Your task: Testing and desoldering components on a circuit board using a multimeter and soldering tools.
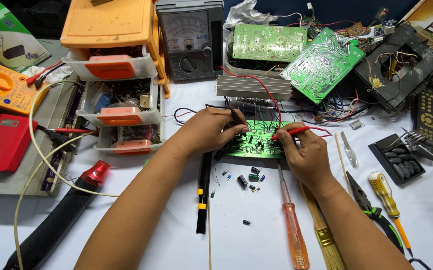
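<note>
A green circuit board [254, 146] lies flat on the white table in front of me, below a ribbed aluminium heat sink [253, 86]. My left hand [209, 129] pinches a black test probe [237, 119] with its tip down on the board's left part. My right hand [304, 152] grips a red test probe [292, 132], its tip touching the board near the right side. Red and black leads run back toward an analogue meter [190, 37]. Small loose capacitors [249, 178] lie just in front of the board.
An orange parts drawer cabinet [116, 65] stands at the left, with a heat gun [59, 215] and a yellow multimeter [1, 85] beside it. Two more green boards [301, 52] lie at the back. An orange-handled screwdriver [292, 225], brush, pliers [374, 212] and soldering iron stand [399, 157] sit on the right.
</note>
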